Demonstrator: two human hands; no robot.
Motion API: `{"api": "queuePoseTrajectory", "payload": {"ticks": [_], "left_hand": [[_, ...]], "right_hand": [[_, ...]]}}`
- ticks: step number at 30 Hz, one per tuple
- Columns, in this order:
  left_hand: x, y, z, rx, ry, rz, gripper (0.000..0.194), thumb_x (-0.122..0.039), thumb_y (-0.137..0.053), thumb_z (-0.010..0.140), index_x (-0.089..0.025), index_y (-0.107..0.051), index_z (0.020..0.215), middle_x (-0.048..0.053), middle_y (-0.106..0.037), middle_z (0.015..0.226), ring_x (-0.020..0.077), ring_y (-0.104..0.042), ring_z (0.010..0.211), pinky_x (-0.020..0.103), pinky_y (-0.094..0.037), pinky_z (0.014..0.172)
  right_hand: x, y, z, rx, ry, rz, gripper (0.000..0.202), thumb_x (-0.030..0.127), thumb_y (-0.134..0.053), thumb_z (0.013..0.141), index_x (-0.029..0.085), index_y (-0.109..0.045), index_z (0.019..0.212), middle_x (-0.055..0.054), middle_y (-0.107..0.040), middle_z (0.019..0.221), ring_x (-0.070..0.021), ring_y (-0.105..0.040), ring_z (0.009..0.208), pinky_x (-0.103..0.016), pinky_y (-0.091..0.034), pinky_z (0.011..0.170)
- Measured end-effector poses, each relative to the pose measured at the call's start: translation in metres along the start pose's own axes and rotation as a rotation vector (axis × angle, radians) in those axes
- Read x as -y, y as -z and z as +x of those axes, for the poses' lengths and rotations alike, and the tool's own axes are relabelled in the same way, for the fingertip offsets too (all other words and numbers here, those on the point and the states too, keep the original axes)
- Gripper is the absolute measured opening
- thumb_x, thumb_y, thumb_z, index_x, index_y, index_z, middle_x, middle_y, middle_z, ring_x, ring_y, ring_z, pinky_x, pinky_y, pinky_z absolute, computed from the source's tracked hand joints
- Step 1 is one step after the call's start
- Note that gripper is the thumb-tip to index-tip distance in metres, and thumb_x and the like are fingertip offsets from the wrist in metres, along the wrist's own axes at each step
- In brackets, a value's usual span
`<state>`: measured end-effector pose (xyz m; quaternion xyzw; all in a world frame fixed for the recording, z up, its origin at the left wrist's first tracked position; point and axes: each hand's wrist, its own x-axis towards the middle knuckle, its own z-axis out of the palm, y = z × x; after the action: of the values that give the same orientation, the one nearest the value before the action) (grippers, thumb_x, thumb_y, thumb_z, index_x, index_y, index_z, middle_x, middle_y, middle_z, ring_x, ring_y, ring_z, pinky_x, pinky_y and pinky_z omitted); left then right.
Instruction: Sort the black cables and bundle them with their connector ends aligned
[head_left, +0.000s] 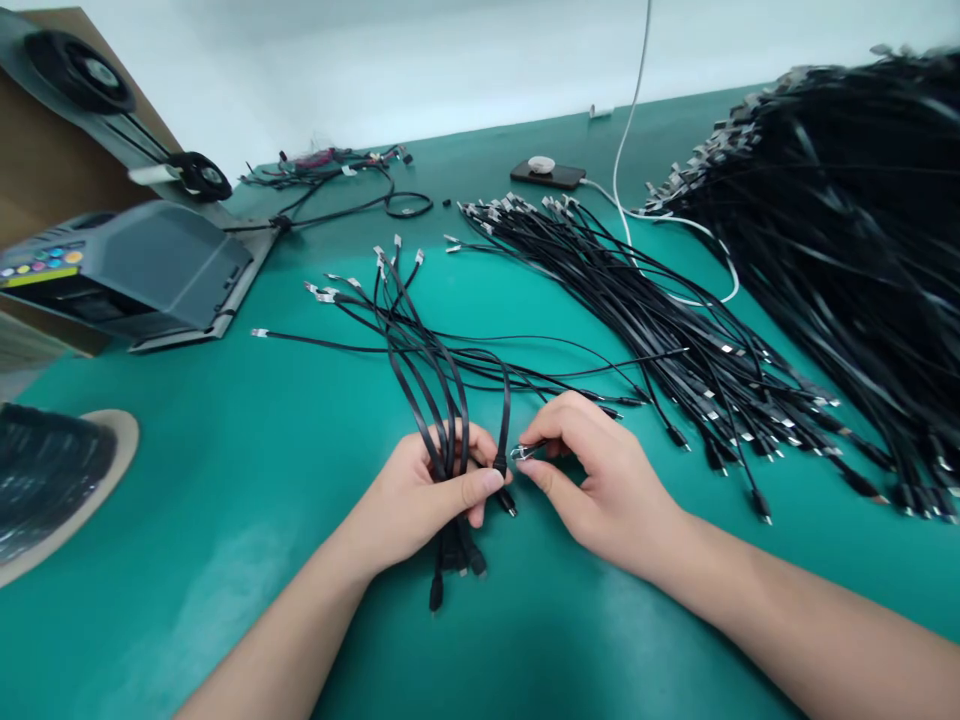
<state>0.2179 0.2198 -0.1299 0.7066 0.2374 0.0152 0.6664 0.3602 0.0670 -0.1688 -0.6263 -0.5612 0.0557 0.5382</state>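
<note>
— What is being handled?

— A small bundle of thin black cables with silver metal plugs (442, 400), gathered in the left hand (420, 495), which is clenched around their lower part. The short black ends hang out below the fist; the silver plugs fan out beyond it across the green worktop (187, 480).

— And the other hand?

— The right hand (600, 480) pinches one silver plug tip (525, 452) between thumb and forefinger, just beside the left thumb.

— How would they handle?

— Light and limp, I'd judge, and a bit slick; best gripped near the stiff plug ends, not mid-length.

— Around them?

— A loose row of similar black cables (675, 350) lies to the right, a huge heap (847, 230) beyond it, and a grey machine (142, 270) far left.
</note>
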Motion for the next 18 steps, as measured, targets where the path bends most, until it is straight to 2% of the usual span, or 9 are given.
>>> {"api": "queuePoseTrajectory", "payload": {"ticks": [2, 5, 8, 10, 12, 15, 18], "left_hand": [[0.001, 0.0, 0.0, -0.004, 0.0, -0.011, 0.042, -0.051, -0.084, 0.075, -0.019, -0.059, 0.088, -0.005, -0.061, 0.056, 0.0109, -0.056, 0.048, 0.022, -0.045, 0.051], [0.004, 0.001, 0.001, 0.003, -0.049, -0.045, 0.043, -0.051, -0.084, 0.075, -0.018, -0.061, 0.089, -0.001, -0.068, 0.073, 0.0103, -0.058, 0.052, 0.023, -0.048, 0.053], [0.005, 0.004, 0.0, 0.028, -0.113, -0.069, 0.037, -0.049, -0.078, 0.083, -0.017, -0.065, 0.095, 0.003, -0.071, 0.088, 0.0124, -0.063, 0.064, 0.026, -0.054, 0.063], [0.006, 0.005, -0.002, 0.036, -0.123, -0.062, 0.034, -0.045, -0.076, 0.085, -0.018, -0.068, 0.103, 0.004, -0.071, 0.092, 0.0149, -0.066, 0.075, 0.027, -0.055, 0.071], [0.006, 0.007, -0.002, 0.029, -0.114, -0.052, 0.036, -0.042, -0.078, 0.084, -0.019, -0.07, 0.11, 0.004, -0.069, 0.091, 0.0168, -0.066, 0.08, 0.027, -0.055, 0.074], [0.006, 0.007, -0.001, -0.009, -0.113, -0.041, 0.039, -0.043, -0.078, 0.084, -0.019, -0.071, 0.113, 0.003, -0.068, 0.086, 0.0172, -0.064, 0.08, 0.027, -0.054, 0.076], [0.007, 0.006, 0.0, -0.046, -0.138, -0.019, 0.036, -0.043, -0.076, 0.086, -0.02, -0.071, 0.112, 0.001, -0.068, 0.087, 0.0146, -0.061, 0.075, 0.026, -0.051, 0.072]], "right_hand": [[0.002, 0.0, 0.0, -0.027, 0.014, 0.003, 0.015, 0.01, -0.061, 0.093, 0.022, -0.06, 0.101, -0.003, -0.063, 0.094, -0.0169, -0.06, 0.087, -0.031, -0.052, 0.072], [0.005, 0.002, 0.0, -0.159, 0.017, 0.004, 0.015, 0.012, -0.062, 0.092, 0.023, -0.059, 0.103, -0.004, -0.062, 0.096, -0.017, -0.059, 0.085, -0.031, -0.052, 0.07], [0.007, 0.005, 0.0, -0.24, 0.024, 0.06, 0.015, 0.015, -0.062, 0.093, 0.024, -0.059, 0.105, -0.006, -0.061, 0.099, -0.0188, -0.059, 0.088, -0.033, -0.052, 0.069], [0.007, 0.005, -0.001, -0.167, 0.038, 0.138, 0.014, 0.017, -0.062, 0.094, 0.024, -0.059, 0.106, -0.006, -0.062, 0.1, -0.0188, -0.06, 0.087, -0.033, -0.053, 0.069], [0.007, 0.004, -0.002, -0.011, 0.031, 0.215, 0.012, 0.019, -0.063, 0.094, 0.024, -0.06, 0.105, -0.005, -0.063, 0.099, -0.0173, -0.059, 0.083, -0.033, -0.054, 0.07], [0.009, 0.002, -0.004, 0.217, -0.039, 0.294, 0.01, 0.018, -0.065, 0.093, 0.023, -0.063, 0.101, -0.004, -0.063, 0.099, -0.0146, -0.059, 0.079, -0.03, -0.054, 0.069], [0.011, -0.001, -0.006, 0.337, -0.092, 0.331, 0.011, 0.016, -0.067, 0.091, 0.023, -0.065, 0.099, -0.002, -0.065, 0.097, -0.0126, -0.059, 0.075, -0.027, -0.053, 0.068]]}}
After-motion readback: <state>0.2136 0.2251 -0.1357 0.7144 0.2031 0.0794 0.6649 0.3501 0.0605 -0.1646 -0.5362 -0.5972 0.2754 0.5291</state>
